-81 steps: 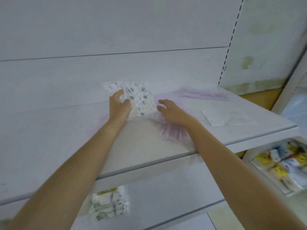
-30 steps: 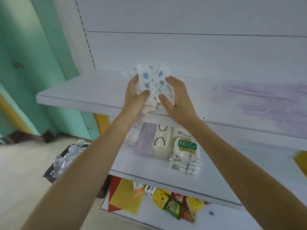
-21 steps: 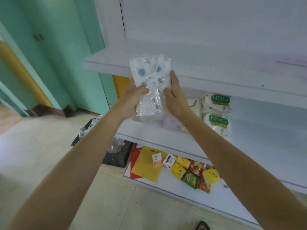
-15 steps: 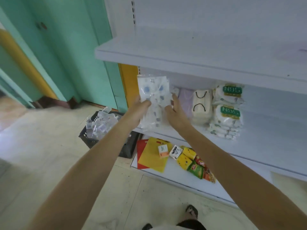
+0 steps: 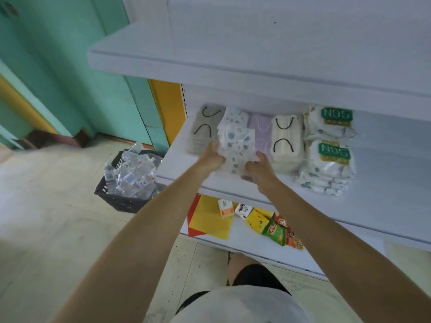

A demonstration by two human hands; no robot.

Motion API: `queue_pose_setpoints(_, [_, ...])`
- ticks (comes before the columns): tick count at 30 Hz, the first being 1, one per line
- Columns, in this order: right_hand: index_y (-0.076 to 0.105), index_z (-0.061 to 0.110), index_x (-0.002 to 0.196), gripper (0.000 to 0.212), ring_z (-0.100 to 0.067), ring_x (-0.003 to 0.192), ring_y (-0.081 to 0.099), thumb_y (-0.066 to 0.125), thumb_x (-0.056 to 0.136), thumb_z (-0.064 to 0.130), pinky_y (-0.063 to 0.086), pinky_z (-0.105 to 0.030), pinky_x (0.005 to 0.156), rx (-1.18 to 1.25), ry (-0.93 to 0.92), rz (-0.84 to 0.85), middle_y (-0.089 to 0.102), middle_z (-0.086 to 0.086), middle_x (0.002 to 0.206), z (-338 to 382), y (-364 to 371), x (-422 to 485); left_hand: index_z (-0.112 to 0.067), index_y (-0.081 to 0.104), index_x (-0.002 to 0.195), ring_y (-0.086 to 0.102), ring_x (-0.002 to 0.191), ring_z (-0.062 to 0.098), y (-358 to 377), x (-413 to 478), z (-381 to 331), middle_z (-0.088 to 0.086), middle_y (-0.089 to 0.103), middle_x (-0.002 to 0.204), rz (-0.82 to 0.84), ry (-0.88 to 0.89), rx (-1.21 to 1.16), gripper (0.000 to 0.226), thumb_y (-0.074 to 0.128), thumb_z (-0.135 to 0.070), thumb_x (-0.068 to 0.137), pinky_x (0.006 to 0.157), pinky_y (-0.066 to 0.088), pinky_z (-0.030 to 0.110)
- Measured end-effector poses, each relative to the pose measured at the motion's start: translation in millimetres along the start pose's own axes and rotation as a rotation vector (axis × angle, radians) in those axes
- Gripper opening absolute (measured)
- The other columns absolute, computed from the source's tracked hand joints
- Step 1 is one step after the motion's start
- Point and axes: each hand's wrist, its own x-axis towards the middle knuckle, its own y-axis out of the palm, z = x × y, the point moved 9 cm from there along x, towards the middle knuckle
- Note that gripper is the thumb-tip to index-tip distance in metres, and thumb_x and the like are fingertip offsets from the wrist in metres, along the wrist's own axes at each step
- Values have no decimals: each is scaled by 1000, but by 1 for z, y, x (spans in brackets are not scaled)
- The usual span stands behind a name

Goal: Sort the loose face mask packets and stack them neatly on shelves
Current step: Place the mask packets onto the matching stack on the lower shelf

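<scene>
Both hands clamped on a blue-patterned mask packet over the middle shelf.

Head view: left hand (image 5: 211, 155) grips the packet's left edge, right hand (image 5: 257, 167) its lower right corner — the blue-patterned packet (image 5: 236, 145) sits between them, low over the middle shelf (image 5: 384, 183), above a matching patterned stack (image 5: 234, 117); cannot tell if it touches that stack. Row on the shelf, left to right — grey stack with black loops (image 5: 205, 129), patterned stack, lilac stack (image 5: 262, 129), cream stack with black loops (image 5: 285, 141), two green-labelled piles (image 5: 328, 150). Upper shelf (image 5: 233, 54) overhangs the row. Bottom shelf (image 5: 245, 238) carries a yellow sheet (image 5: 210, 217) and small snack packs (image 5: 272, 227). Black basket (image 5: 128, 180) of clear packets stands on the floor, left of the shelving.
</scene>
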Motion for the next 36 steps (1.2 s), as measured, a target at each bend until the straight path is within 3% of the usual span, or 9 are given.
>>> queue_pose_setpoints(2, [24,14,145,62,-23,94,54,42,89,-7,51,-34,75,-25,-25,-14,47,-7,116,3,-1,30,-8,46,125,55,83,22,3,31,1,7,58,95,-26,35,50,39,50,5,88,56,43,21])
queue_pose_setpoints(5, [42,9,133,49,-21,82,52,41,87,-8,51,-41,81,-177,-98,-102,46,-4,111,15,-4,71,-7,43,135,51,116,28,2,75,2,15,48,133,-87,83,197,43,49,-2,93,82,43,29])
queue_pose_setpoints(8, [50,10,124,39,-19,88,53,42,88,-4,51,-36,81,-239,-172,-136,52,-5,119,29,-1,107,-4,48,133,45,129,26,-3,111,-13,13,49,139,-168,210,333,38,47,-4,95,100,36,28])
queue_pose_setpoints(14, [28,9,145,57,-24,118,48,47,91,-2,40,-14,76,-499,-186,107,39,-9,144,38,24,165,-5,30,144,38,132,31,7,175,-19,16,28,149,-30,172,552,58,55,-18,93,102,36,34])
queue_pose_setpoints(17, [26,6,145,61,-17,87,51,46,89,-9,36,-1,51,-590,-168,228,44,-7,123,33,27,179,-2,25,144,35,132,31,16,198,-8,20,21,148,61,133,586,64,60,-16,91,103,38,35])
queue_pose_setpoints(21, [38,1,135,48,-26,102,52,43,88,-6,38,-18,69,-763,-201,148,49,-14,124,34,29,195,-3,26,143,34,131,36,23,214,-2,21,22,146,75,139,720,64,59,-20,91,106,36,42])
queue_pose_setpoints(25, [53,4,105,26,-20,87,46,35,88,-5,35,-23,60,-504,-185,37,51,-9,89,37,26,208,-5,30,141,32,131,37,24,222,5,23,24,145,76,124,780,58,56,-22,91,108,33,40])
queue_pose_setpoints(31, [51,7,75,23,-20,65,47,33,89,2,38,-23,59,-87,58,-75,49,-8,71,25,11,224,-8,29,143,28,133,35,24,226,13,19,19,145,127,125,708,59,54,-18,91,108,35,39])
queue_pose_setpoints(36, [46,11,65,27,-19,56,44,34,88,5,38,-24,55,4,105,-104,45,-6,61,23,12,226,-6,27,143,36,128,36,23,222,14,17,20,145,109,126,655,60,54,-19,91,106,39,41])
